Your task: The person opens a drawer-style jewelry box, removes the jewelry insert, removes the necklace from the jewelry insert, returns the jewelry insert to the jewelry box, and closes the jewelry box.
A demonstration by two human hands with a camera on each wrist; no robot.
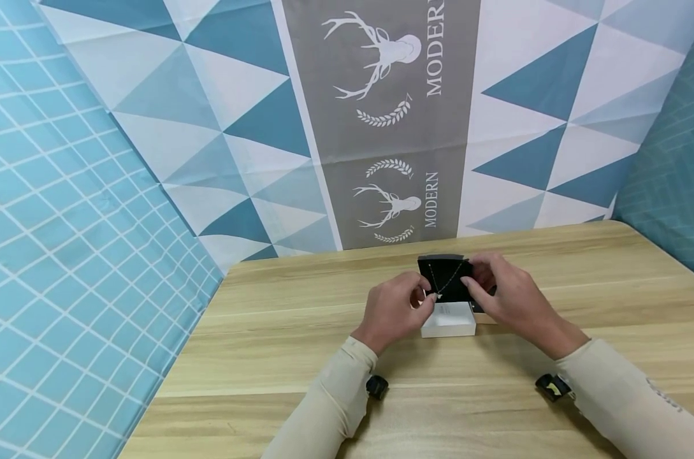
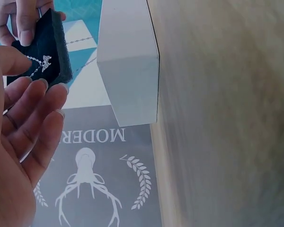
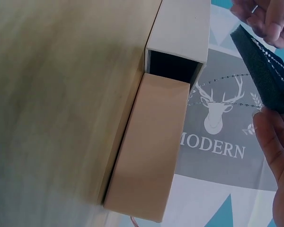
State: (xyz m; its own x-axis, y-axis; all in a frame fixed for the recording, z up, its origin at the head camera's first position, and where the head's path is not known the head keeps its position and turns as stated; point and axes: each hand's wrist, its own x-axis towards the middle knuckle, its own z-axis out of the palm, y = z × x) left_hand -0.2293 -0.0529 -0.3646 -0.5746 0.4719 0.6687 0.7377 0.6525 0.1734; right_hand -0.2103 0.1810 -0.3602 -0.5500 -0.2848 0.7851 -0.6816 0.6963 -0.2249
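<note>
A black foam pad (image 1: 452,284) stands tilted between the two hands, with a thin silver necklace (image 1: 452,278) draped over its face in a V. A small sparkling pendant (image 2: 46,62) hangs at the chain's low point. My left hand (image 1: 395,306) holds the pad's left edge, its thumb in front beside the pendant and its fingertips along the edge. On the opposite side, my right hand (image 1: 513,299) grips the pad, thumb on its front. Loose lengths of chain (image 3: 236,104) dangle behind the pad.
Just below the pad, a white box (image 1: 448,322) sits on the wooden table (image 1: 301,357). Beside it lies a tan box piece (image 3: 144,146), partly behind my right hand in the head view. A patterned cloth (image 1: 243,127) covers the wall behind.
</note>
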